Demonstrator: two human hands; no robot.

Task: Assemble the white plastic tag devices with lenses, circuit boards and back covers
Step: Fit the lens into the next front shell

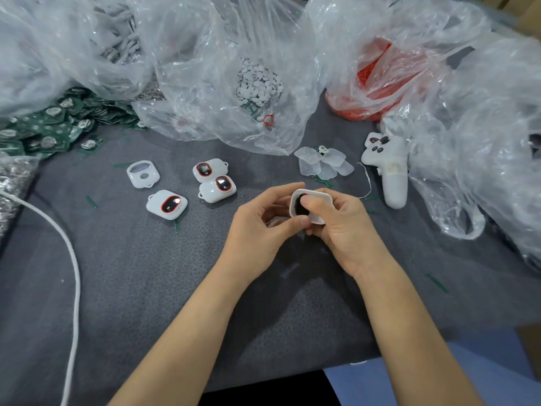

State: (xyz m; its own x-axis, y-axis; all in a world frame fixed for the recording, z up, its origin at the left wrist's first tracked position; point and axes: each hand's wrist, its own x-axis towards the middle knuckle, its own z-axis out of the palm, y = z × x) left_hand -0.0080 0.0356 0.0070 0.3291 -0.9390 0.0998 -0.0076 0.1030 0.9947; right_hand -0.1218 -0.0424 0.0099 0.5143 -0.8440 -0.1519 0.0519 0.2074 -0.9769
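We have three finished tags lying on the worktop, one empty shell beside them, and lenses and circuit boards in plenty. Our left hand and right hand both curl round a white shell above mid-worktop, its open face tilted towards us, long axis roughly left-right

Your one head camera looks forward and down, close over the table, left hand and right hand mid-frame.
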